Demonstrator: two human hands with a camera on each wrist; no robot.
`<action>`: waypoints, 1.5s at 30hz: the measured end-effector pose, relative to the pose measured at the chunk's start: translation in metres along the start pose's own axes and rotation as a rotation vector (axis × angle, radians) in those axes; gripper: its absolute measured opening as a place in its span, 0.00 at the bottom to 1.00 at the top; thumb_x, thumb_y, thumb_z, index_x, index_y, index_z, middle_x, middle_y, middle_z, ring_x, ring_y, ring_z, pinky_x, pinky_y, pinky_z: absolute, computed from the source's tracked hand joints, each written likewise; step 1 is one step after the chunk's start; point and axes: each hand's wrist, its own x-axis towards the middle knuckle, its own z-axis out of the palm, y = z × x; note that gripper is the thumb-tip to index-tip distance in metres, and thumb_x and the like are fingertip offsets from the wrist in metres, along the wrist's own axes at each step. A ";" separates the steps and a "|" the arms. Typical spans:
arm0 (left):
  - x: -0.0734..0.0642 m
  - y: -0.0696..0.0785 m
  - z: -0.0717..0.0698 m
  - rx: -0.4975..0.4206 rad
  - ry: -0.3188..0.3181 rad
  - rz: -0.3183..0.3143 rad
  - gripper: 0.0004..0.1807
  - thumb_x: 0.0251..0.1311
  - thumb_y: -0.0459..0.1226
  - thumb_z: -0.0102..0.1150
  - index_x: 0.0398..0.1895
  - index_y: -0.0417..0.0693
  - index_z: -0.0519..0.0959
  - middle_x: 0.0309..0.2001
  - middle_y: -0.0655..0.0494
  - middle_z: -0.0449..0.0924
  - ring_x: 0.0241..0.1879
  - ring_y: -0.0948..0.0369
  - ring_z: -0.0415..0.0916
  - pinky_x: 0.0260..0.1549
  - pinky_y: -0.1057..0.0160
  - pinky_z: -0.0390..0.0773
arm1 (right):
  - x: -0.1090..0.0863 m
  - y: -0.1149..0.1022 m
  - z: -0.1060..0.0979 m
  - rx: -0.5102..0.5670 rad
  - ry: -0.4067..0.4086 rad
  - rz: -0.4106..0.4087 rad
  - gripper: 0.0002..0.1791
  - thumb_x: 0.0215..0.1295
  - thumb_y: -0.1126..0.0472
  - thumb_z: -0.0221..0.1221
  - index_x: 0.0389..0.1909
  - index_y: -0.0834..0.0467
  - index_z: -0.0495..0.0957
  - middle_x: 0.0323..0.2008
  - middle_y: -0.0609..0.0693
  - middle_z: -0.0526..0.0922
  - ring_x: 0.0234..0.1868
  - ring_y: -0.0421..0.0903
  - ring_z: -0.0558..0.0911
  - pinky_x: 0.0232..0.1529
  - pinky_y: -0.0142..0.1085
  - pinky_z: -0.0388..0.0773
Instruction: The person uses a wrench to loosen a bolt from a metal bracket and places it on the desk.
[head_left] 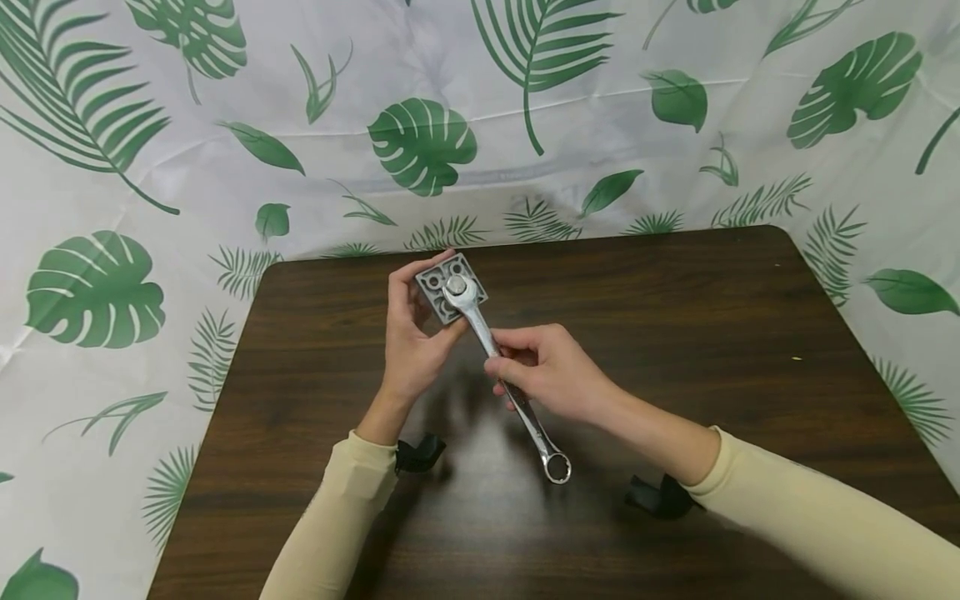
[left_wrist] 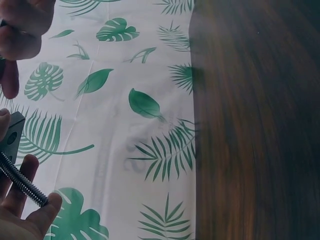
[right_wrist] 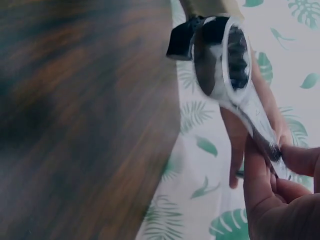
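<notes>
My left hand (head_left: 416,354) holds up a grey square plate with holes (head_left: 432,283), fingers at its far edge and thumb at its near edge. A bolt's hex head (head_left: 455,285) sits on the plate's face. In the left wrist view its threaded shank (left_wrist: 25,185) sticks out behind the plate, its end by a fingertip of the left hand (left_wrist: 20,222). My right hand (head_left: 555,371) grips a chrome combination wrench (head_left: 534,429) around mid-shaft. The wrench's open end is around the bolt head. Its ring end (right_wrist: 237,57) points back towards me.
Both hands are above a dark wood-grain table (head_left: 675,308). A white cloth with green leaves (head_left: 570,117) hangs behind it. Black wrist mounts (head_left: 420,452) stick out from both sleeves. A tiny yellow speck (head_left: 797,358) lies on the right of the table.
</notes>
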 end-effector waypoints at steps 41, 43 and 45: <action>0.001 0.027 0.002 0.017 -0.112 -0.060 0.40 0.45 0.12 0.65 0.62 0.26 0.57 0.64 0.35 0.68 0.57 0.51 0.72 0.49 0.62 0.75 | 0.046 -0.001 -0.081 -1.264 0.059 -0.649 0.25 0.61 0.74 0.59 0.59 0.54 0.79 0.36 0.50 0.75 0.29 0.46 0.71 0.24 0.40 0.72; 0.001 0.028 0.003 0.022 -0.132 -0.063 0.39 0.45 0.12 0.65 0.61 0.26 0.57 0.64 0.34 0.68 0.58 0.51 0.72 0.49 0.62 0.75 | 0.049 -0.002 -0.086 -1.287 0.039 -0.674 0.28 0.58 0.76 0.59 0.59 0.53 0.79 0.37 0.51 0.75 0.30 0.48 0.72 0.26 0.41 0.73; 0.001 0.028 0.003 0.020 -0.154 -0.059 0.39 0.45 0.12 0.65 0.61 0.26 0.58 0.64 0.34 0.68 0.58 0.50 0.72 0.49 0.61 0.75 | 0.052 -0.004 -0.091 -1.304 0.017 -0.692 0.31 0.55 0.78 0.60 0.59 0.52 0.78 0.37 0.51 0.74 0.31 0.49 0.72 0.27 0.42 0.74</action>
